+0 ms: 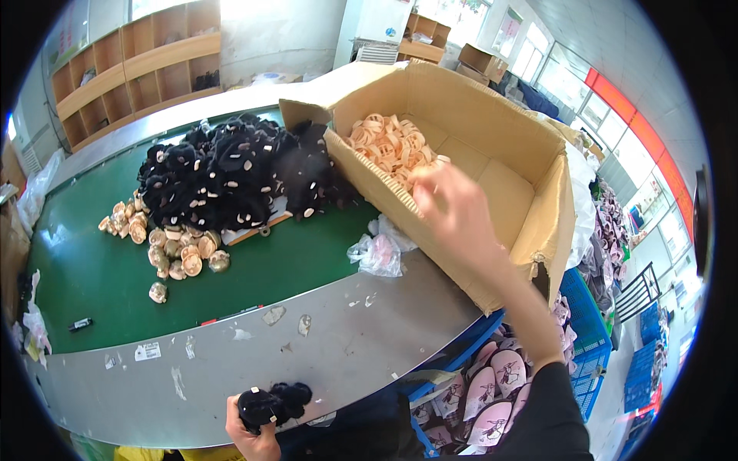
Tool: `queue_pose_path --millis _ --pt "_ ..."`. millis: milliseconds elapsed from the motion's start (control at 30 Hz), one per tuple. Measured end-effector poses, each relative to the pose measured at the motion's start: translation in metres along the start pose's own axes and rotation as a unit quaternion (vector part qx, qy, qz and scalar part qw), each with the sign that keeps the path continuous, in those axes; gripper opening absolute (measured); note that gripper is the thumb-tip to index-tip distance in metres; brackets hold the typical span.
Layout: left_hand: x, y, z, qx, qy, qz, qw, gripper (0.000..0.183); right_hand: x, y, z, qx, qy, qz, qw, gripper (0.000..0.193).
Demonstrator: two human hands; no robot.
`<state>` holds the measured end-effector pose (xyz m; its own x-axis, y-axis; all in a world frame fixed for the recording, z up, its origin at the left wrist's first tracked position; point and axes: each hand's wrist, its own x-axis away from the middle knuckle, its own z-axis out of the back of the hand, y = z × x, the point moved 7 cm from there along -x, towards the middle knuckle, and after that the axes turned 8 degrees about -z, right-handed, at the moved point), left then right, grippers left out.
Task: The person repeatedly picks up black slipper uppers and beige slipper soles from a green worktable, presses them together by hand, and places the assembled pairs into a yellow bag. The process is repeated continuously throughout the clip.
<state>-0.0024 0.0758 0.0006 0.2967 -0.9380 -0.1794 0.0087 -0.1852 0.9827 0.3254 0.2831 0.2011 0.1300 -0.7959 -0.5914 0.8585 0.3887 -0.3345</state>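
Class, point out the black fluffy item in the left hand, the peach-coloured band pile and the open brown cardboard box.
Black fluffy item (265, 406): head view, middle of its surface.
Peach-coloured band pile (388, 146): head view, its middle.
Open brown cardboard box (492, 125): head view, far inner wall.

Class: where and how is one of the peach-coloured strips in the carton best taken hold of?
Probably by an exposed edge of one of the uppermost peach-coloured strips, pinched from above: they look thin and curved, and the walls of the carton rise around them while its top is open.
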Motion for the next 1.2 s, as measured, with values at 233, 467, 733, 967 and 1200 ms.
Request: queue_pose_path --millis 233,467,733,967,1200 --pt "0.002 0.002 0.006 0.013 0.011 -0.026 1.000 0.022 -0.003 0.221 -0.099 0.176 -0.502 -0.265 0.804 0.049" --pt "0.002 0.001 0.008 -0.004 0.017 -0.010 1.000 0.021 0.041 0.293 -0.158 0.024 -0.475 -0.298 0.828 0.052" --pt "0.003 -0.002 0.010 -0.013 0.028 0.020 0.999 0.022 0.023 0.241 -0.121 0.037 -0.480 -0.332 0.811 0.052" --pt "0.003 0.006 0.006 0.005 0.031 0.029 0.999 0.023 -0.032 0.228 -0.080 -0.130 -0.332 -0.236 0.904 0.040" --pt "0.002 0.002 0.005 0.014 0.022 0.040 0.999 0.023 -0.047 0.179 -0.052 -0.137 -0.268 -0.266 0.916 0.062"
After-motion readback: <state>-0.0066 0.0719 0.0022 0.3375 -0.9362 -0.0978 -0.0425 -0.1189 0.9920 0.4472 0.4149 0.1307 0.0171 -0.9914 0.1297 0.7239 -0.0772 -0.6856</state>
